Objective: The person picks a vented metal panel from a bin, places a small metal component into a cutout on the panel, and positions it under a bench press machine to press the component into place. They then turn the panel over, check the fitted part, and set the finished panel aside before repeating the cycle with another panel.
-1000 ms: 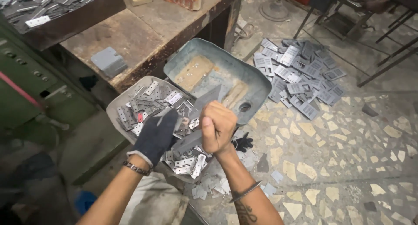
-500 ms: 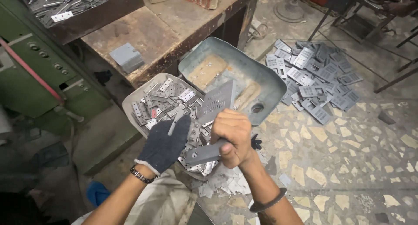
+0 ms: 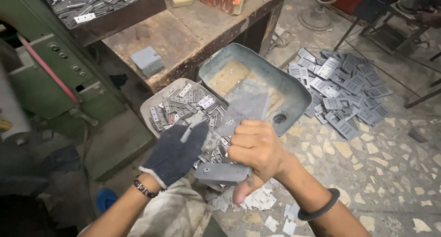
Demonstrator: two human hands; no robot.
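1. Two hands: gloved left hand point(image 3: 173, 152) pinched one small plate point(image 3: 189, 131); bare right hand point(image 3: 256, 150) clamped one stack point(image 3: 239, 140) of grey plates.
2. Two trays: near tray point(image 3: 151, 108) heaped with small plates, uncountable; far tray point(image 3: 294, 88) nearly bare.
3. Stack sat over near tray, long axis running from lower left up toward far tray.

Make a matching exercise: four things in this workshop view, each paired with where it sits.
Things:
1. gloved left hand
2. bare right hand
3. perforated metal plates
4. small grey block

Places:
A. on the wooden workbench
B. piled on the stone floor
C. over the tray of small metal pieces
D. gripping a flat grey metal sheet

Pairs: 1-C, 2-D, 3-B, 4-A
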